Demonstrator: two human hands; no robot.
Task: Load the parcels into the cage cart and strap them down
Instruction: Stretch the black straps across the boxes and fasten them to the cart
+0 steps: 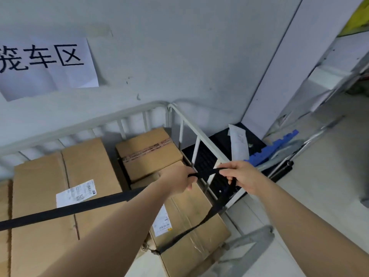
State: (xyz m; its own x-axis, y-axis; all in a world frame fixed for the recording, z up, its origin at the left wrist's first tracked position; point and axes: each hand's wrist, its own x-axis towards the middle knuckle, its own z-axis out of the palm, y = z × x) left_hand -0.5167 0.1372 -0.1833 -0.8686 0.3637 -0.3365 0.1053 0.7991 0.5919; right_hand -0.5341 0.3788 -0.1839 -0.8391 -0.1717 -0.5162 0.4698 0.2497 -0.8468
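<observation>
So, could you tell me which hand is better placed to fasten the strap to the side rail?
Probably the right. The right hand pinches the strap beside the white side rail, while the left hand grips it further in, above the boxes, where it can hold the strap taut.

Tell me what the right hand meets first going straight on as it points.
Likely the cage cart's white side rail: the right hand, pinching the black strap, points up-left across it. If it clears the rail, the left hand comes next; depth unclear.

Rail — strap bar passage.
</observation>
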